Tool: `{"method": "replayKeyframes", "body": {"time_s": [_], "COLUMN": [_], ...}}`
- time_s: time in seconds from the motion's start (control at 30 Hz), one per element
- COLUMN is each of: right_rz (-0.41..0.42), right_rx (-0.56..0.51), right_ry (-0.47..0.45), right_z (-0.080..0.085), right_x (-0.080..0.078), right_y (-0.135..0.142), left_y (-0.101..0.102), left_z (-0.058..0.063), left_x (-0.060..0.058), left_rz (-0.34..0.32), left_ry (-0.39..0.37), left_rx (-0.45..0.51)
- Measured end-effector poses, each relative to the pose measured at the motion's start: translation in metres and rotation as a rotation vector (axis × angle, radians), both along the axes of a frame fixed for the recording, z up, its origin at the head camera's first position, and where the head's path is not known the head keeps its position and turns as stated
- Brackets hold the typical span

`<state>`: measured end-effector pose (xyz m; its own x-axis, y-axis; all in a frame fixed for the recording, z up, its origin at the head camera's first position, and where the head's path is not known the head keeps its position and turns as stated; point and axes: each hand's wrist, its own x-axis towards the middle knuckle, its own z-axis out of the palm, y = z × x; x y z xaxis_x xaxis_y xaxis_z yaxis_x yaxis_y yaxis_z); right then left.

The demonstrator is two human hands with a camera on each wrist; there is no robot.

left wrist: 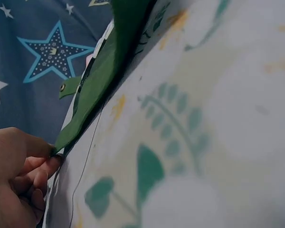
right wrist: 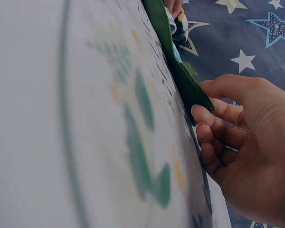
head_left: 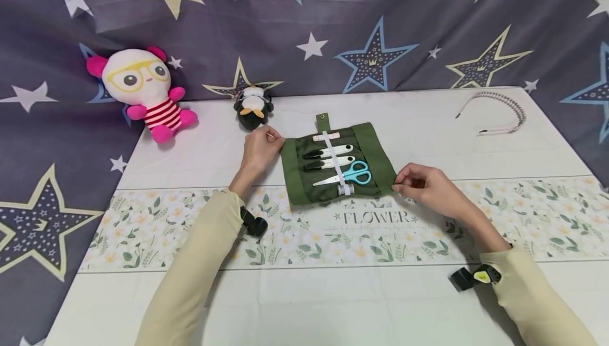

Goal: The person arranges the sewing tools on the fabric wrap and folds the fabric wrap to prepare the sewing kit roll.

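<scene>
An unfolded green fabric tool pouch (head_left: pixel 372 150) lies on the table in the head view, its snap tab (head_left: pixel 322 121) pointing to the back. Under its white elastic band (head_left: pixel 337 163) sit blue-handled scissors (head_left: pixel 362 172), two white-and-black slim tools (head_left: pixel 343 150), a small pinkish item (head_left: pixel 334 137) and a small spool-like item (head_left: pixel 345 190). My left hand (head_left: pixel 259 147) pinches the pouch's back left corner between thumb and finger. At the front right corner, my right hand (head_left: pixel 425 186) pinches the edge; the right wrist view shows the other fingers curled beneath.
A pink-and-white plush toy (head_left: pixel 148 92) sits at the back left, with a small penguin plush (head_left: pixel 253 107) near my left hand. A thin headband (head_left: pixel 516 108) lies at the back right. Behind the table (head_left: pixel 333 303) hangs a star-patterned cloth (head_left: pixel 285 34).
</scene>
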<state>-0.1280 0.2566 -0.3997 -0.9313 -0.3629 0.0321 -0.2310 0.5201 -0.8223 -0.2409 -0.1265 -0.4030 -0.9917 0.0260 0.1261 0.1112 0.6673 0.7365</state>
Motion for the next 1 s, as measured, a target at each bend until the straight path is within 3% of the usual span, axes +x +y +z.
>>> {"method": "replayKeyframes", "body": {"time_s": [0.23, 0.57, 0.83, 1.0], "right_rz": [0.006, 0.033, 0.036, 0.04], "right_rx": [0.019, 0.024, 0.036, 0.054], "right_ry": [-0.016, 0.006, 0.009, 0.017], "right_z": [0.002, -0.003, -0.002, -0.001], "right_x": [0.011, 0.02, 0.02, 0.02], "right_y": [-0.005, -0.009, -0.009, -0.01], "left_y": [0.009, 0.016, 0.015, 0.01], "left_z": [0.0, -0.007, -0.007, -0.006], "left_x": [-0.008, -0.012, -0.009, 0.0], "left_rz": [-0.026, -0.013, 0.009, 0.014], "left_ry": [0.003, 0.06, 0.081, 0.075], "left_rx": [0.024, 0.034, 0.018, 0.025]}}
